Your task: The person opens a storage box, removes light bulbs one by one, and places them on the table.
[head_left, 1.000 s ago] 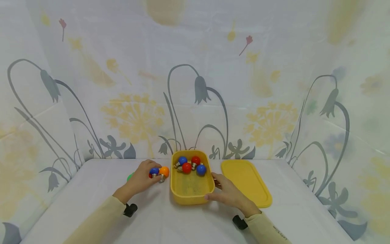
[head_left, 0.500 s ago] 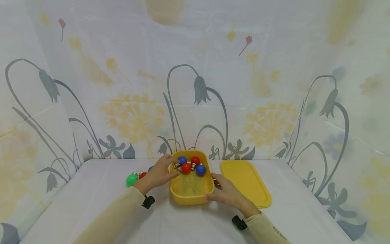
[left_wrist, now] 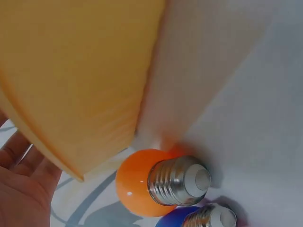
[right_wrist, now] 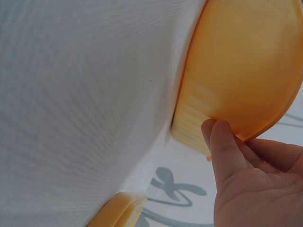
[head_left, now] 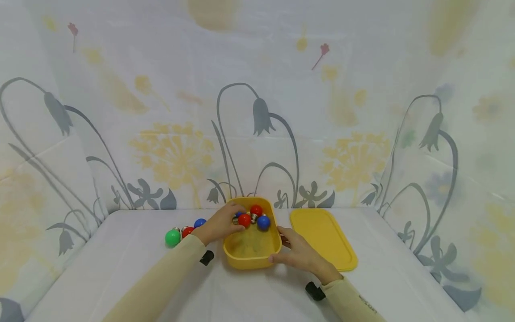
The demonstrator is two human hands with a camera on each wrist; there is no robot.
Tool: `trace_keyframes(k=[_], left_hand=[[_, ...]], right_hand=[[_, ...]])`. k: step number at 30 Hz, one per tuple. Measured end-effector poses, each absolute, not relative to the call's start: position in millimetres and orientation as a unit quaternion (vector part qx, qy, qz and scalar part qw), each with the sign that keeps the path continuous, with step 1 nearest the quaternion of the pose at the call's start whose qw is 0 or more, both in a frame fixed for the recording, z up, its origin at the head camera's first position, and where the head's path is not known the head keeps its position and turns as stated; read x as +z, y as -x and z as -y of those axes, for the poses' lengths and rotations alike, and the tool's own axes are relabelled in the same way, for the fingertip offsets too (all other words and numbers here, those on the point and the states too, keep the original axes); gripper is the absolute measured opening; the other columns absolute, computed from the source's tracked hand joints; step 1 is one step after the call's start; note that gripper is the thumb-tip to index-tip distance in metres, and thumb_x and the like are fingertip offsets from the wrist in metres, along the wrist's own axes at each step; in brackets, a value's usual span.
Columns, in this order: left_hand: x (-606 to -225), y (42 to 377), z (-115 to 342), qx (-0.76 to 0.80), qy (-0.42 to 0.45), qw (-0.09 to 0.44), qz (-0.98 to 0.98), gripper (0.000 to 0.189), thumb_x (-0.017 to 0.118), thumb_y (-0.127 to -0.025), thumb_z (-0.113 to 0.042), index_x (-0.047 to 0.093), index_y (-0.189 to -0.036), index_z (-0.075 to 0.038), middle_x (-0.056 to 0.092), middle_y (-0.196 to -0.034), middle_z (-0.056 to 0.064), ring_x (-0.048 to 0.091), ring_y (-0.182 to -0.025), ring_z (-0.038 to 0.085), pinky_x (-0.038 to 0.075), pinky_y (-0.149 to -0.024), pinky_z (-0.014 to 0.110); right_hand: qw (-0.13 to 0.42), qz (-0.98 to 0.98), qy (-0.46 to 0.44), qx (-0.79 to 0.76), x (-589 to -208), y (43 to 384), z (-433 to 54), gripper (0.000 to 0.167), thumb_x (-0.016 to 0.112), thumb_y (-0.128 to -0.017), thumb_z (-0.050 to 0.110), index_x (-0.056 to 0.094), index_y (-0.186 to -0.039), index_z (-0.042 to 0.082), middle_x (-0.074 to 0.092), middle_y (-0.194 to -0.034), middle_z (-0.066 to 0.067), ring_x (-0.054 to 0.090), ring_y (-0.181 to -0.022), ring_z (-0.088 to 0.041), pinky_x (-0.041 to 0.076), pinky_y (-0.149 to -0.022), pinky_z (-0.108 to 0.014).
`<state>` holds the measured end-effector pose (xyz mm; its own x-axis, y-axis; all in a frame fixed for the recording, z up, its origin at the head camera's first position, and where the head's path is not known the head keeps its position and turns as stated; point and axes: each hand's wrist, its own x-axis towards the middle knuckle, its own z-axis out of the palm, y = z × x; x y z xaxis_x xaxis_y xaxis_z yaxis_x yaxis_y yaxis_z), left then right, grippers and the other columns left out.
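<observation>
A yellow plastic box (head_left: 251, 264) stands in the middle of the table, holding several round coloured light bulbs, among them a red bulb (head_left: 244, 220), a second red bulb (head_left: 256, 210) and a blue bulb (head_left: 263, 222). My left hand (head_left: 221, 222) reaches over the box's left rim. Its fingers are at another blue bulb (head_left: 238, 214), mostly covered; whether they grip it is hidden. In the left wrist view the box wall hides the fingertips. My right hand (head_left: 299, 252) holds the box at its near right corner, thumb on the near side, fingers along the right side.
Left of the box lie a green bulb (head_left: 172, 238), a red bulb (head_left: 187, 231) and a blue bulb (head_left: 200, 222). An orange bulb (left_wrist: 137, 183) lies against the box's outer left side. The yellow lid (head_left: 323, 237) lies flat on the right. A patterned cloth (head_left: 257, 147) hangs behind.
My left hand has moved right from the loose bulbs on the table, over the rim and into the box. The orange bulb has stayed outside. My right hand keeps its place on the box.
</observation>
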<state>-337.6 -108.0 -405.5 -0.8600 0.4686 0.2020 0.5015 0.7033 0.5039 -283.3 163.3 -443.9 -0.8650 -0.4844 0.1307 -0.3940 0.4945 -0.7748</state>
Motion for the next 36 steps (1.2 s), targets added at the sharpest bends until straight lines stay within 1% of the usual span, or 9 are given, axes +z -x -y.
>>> trace_keyframes(k=[7,16,20,23,27,32,36], left_hand=[[-411,349,102,-0.227,0.267,0.014,0.936,0.044,0.076,-0.083,-0.019,0.06,-0.123,-0.009,0.051,-0.124,0.007,0.051,-0.109,0.021,0.043,-0.1,0.039],[-416,359,96,-0.178,0.249,-0.008,0.952,0.046,0.077,-0.082,-0.021,0.06,-0.124,-0.013,0.05,-0.122,0.005,0.049,-0.109,0.02,0.043,-0.1,0.037],[-416,359,94,-0.176,0.25,-0.009,0.952,0.047,0.078,-0.081,-0.021,0.061,-0.124,-0.013,0.05,-0.116,0.004,0.05,-0.104,0.019,0.045,-0.098,0.037],[-415,357,93,-0.182,0.248,-0.018,0.952,0.046,0.078,-0.08,-0.021,0.062,-0.123,-0.015,0.049,-0.114,0.002,0.051,-0.101,0.019,0.046,-0.096,0.036],[-415,355,91,-0.18,0.25,-0.026,0.951,0.043,0.078,-0.08,-0.021,0.063,-0.121,-0.018,0.048,-0.113,0.001,0.053,-0.099,0.017,0.047,-0.095,0.035],[-415,354,88,-0.184,0.256,-0.03,0.948,0.042,0.078,-0.08,-0.019,0.062,-0.12,-0.018,0.046,-0.113,0.001,0.052,-0.098,0.017,0.048,-0.093,0.033],[-414,352,84,-0.193,0.251,-0.047,0.947,0.043,0.078,-0.08,-0.017,0.062,-0.12,-0.02,0.045,-0.115,0.002,0.052,-0.098,0.016,0.049,-0.093,0.034]], right_hand=[[0.054,-0.867,0.253,-0.427,-443,284,-162,0.095,0.078,-0.076,0.044,0.031,-0.146,0.001,0.038,-0.147,-0.015,0.045,-0.128,-0.03,0.039,-0.104,-0.043],[0.056,-0.872,0.249,-0.418,-440,283,-160,0.098,0.077,-0.075,0.047,0.03,-0.146,0.0,0.038,-0.146,-0.016,0.045,-0.128,-0.031,0.039,-0.104,-0.042],[0.054,-0.871,0.249,-0.42,-438,283,-160,0.098,0.078,-0.075,0.046,0.03,-0.146,-0.001,0.038,-0.146,-0.018,0.046,-0.128,-0.032,0.039,-0.104,-0.043],[0.054,-0.869,0.25,-0.423,-438,283,-160,0.097,0.078,-0.076,0.044,0.029,-0.146,-0.002,0.037,-0.146,-0.018,0.046,-0.128,-0.032,0.039,-0.104,-0.044],[0.054,-0.869,0.25,-0.423,-439,283,-161,0.098,0.078,-0.076,0.045,0.029,-0.146,-0.002,0.037,-0.147,-0.018,0.046,-0.128,-0.032,0.039,-0.104,-0.043],[0.052,-0.867,0.251,-0.428,-440,283,-162,0.099,0.079,-0.075,0.045,0.029,-0.146,-0.003,0.037,-0.147,-0.019,0.045,-0.128,-0.033,0.039,-0.103,-0.043],[0.052,-0.865,0.252,-0.431,-441,283,-163,0.098,0.079,-0.075,0.045,0.03,-0.146,-0.003,0.038,-0.146,-0.018,0.046,-0.128,-0.033,0.04,-0.103,-0.044]])
